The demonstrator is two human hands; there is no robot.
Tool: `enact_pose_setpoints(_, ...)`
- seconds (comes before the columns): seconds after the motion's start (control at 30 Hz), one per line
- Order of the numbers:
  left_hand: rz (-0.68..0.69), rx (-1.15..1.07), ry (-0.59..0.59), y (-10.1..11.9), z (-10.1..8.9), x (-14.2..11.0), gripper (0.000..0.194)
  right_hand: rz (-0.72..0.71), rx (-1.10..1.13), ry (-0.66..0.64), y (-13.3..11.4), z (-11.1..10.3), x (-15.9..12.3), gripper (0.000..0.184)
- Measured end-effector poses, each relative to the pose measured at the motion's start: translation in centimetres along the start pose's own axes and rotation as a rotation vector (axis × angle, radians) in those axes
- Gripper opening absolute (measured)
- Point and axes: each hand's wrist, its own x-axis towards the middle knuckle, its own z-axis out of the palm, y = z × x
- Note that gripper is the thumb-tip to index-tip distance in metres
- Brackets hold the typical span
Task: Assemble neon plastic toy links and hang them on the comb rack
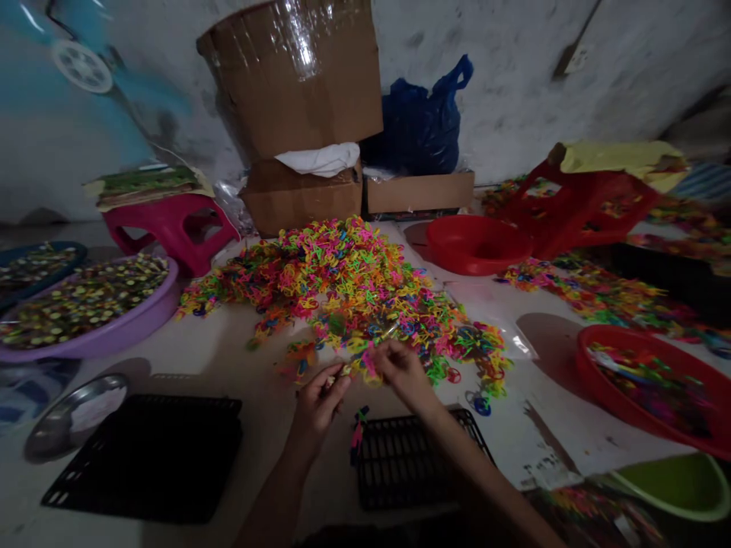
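Note:
A big heap of small bright plastic loops (348,285) in pink, yellow, orange and green lies on the pale floor in front of me. My left hand (320,399) and my right hand (403,369) meet at its near edge. Both have their fingers pinched on small coloured pieces from the heap. A short strand of joined pieces (358,430) hangs below the hands over a black plastic grid tray (411,457).
A second black grid tray (148,457) and a metal dish (71,415) lie left. A purple basin (91,308) of pieces and a pink stool (171,224) stand further left. Red basins (477,243) (656,388), a green bowl (679,483) and cardboard boxes (297,114) surround the heap.

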Motion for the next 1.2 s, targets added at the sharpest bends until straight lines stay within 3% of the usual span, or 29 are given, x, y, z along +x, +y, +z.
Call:
enact_pose_setpoints(0.17, 0.115, 0.087, 0.114, 0.1, 0.3, 0.2, 0.037, -0.016, 0.036, -0.01, -1.2, 3.1, -1.8, 0.031)
enact_pose_setpoints(0.3, 0.236, 0.231, 0.196, 0.4, -0.2, -0.2, 0.025, -0.04, 0.039, -0.01, -0.8, 3.3, -1.9, 0.032)
enact_pose_setpoints(0.5, 0.259, 0.247, 0.261, 0.9, 0.2, -0.5, 0.027, -0.053, 0.017, 0.021, -0.8, 3.7, -2.1, 0.031)
enact_pose_setpoints(0.77, 0.289, 0.24, 0.256, 1.1, 0.4, -0.8, 0.018, -0.061, -0.017, 0.045, -0.8, 3.9, -2.4, 0.03)
enact_pose_setpoints(1.0, 0.343, 0.238, 0.117, 1.2, 1.0, -0.7, 0.013, -0.002, 0.024, 0.086, -0.4, 3.7, -2.2, 0.031)
enact_pose_setpoints(1.1, 0.233, 0.176, 0.102, 0.3, 0.4, 0.5, 0.029, 0.026, -0.225, 0.109, 0.8, 1.1, -0.5, 0.033)
enact_pose_setpoints(1.2, -0.075, -0.047, 0.231, -1.2, -1.5, 1.8, 0.038, 0.01, -0.738, 0.346, 1.7, -2.0, 1.5, 0.029)
